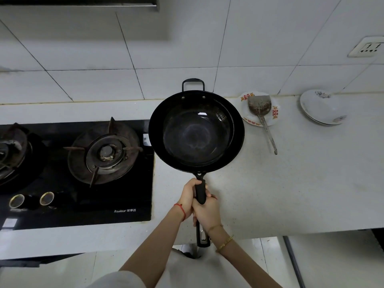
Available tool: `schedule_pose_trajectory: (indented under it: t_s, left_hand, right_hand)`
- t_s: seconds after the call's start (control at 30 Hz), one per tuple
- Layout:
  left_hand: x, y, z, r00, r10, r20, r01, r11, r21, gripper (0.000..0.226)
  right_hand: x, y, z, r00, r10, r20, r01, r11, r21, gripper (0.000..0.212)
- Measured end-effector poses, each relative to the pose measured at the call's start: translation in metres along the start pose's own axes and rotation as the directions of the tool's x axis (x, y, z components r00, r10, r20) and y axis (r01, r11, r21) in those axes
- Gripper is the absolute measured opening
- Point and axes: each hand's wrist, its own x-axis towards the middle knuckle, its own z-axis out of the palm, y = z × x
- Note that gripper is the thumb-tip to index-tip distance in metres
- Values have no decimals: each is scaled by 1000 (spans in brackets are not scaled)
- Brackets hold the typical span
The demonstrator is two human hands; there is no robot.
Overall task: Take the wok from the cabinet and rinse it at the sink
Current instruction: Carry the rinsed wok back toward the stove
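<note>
A black wok (196, 132) with a long black handle and a small loop handle at its far side is held level over the white countertop (301, 183), just right of the stove. My left hand (188, 196) grips the handle nearer the bowl. My right hand (207, 212) grips the handle right behind it, the two hands touching. The wok looks empty, with a faint sheen on its bottom. No sink or cabinet is in view.
A black two-burner gas stove (83, 163) fills the left of the counter. At the back right lies a metal spatula (262, 115) on a white patterned plate (275, 113), and farther right stand stacked white bowls (322, 107). A wall socket (367, 47) is at the upper right.
</note>
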Motion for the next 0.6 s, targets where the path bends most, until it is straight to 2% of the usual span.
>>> schedule_pose_trajectory:
  t_s: [0.3, 0.6]
  left_hand:
    - [-8, 1, 1, 1000, 0, 5, 0, 1000, 24, 31]
    - [-20, 1, 3, 989, 127, -75, -111, 975, 191, 34]
  right_hand:
    - [-1, -4, -2, 998, 43, 51, -42, 999, -29, 26]
    - [-4, -6, -11, 994, 13, 113, -5, 998, -67, 30]
